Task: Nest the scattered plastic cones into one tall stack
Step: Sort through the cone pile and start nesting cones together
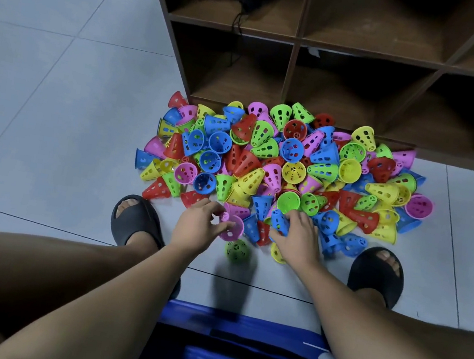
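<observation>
A blue seat [235, 358] lies nearest, between the person's legs. Black slippers [136, 221] rest on the grey tiled floor [54, 123]. One green cone [237, 251] sits apart, blurred, just before the hands. The left hand [197, 224] pinches a pink cone [233, 231] by its narrow end. The right hand [297, 238] curls its fingers round a blue cone [279, 222] at the heap's near edge. The heap of perforated cones [286, 168] lies scattered against a brown cubby shelf [298, 37].

Perforated plastic cones [286, 168], red, blue, green, yellow, pink, heaped loose on floor; none stacked
</observation>
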Demonstrator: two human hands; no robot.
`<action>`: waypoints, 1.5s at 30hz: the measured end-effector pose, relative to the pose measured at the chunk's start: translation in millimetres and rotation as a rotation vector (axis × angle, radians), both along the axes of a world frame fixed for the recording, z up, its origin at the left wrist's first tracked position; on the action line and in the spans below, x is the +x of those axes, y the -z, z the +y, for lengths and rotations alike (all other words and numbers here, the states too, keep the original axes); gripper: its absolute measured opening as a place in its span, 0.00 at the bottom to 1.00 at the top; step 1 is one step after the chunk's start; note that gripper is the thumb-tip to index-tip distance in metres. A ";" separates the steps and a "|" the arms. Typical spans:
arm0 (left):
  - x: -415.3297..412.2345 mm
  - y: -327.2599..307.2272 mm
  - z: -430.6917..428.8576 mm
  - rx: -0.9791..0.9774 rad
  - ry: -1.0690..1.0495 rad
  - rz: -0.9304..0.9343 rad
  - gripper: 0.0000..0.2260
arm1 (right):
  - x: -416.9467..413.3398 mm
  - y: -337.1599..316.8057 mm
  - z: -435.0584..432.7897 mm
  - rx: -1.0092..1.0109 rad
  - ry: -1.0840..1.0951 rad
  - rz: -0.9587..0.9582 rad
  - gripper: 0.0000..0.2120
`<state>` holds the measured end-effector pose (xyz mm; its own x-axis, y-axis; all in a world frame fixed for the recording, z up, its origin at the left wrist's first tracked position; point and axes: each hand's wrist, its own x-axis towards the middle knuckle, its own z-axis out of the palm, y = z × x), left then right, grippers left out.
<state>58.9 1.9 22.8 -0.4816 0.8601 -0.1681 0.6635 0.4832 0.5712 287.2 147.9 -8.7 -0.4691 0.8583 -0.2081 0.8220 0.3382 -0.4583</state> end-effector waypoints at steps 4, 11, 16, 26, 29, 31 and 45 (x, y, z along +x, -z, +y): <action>24.7 4.8 2.7 -0.034 0.091 0.008 0.17 | -4.8 -9.7 -7.7 -0.010 0.077 0.147 0.18; 52.2 29.9 -0.7 -0.170 0.076 -0.077 0.22 | -29.0 -28.8 -41.9 -0.139 0.078 0.318 0.17; 39.9 38.8 -13.1 -0.242 0.036 -0.122 0.30 | -35.5 -21.5 -57.8 -0.248 0.004 0.248 0.19; -37.2 55.5 -7.9 -0.132 -0.180 -0.013 0.23 | -18.6 12.2 -60.1 -0.084 -0.109 0.170 0.12; -53.0 58.6 3.5 -0.094 -0.222 0.077 0.25 | -0.9 19.9 -54.6 0.048 -0.100 0.032 0.10; -58.3 62.7 9.1 -0.107 -0.227 0.116 0.26 | 13.1 25.3 -52.5 0.106 -0.073 -0.088 0.11; -30.8 91.6 -12.4 -0.394 -0.245 -0.061 0.25 | 62.1 49.7 -61.2 -0.114 -0.039 -0.280 0.14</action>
<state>28.1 -10.5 -68.8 -0.6419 0.5868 -0.4936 0.4736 0.8096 0.3467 349.3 86.7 -58.5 -0.4121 0.8045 -0.4277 0.9090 0.3314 -0.2527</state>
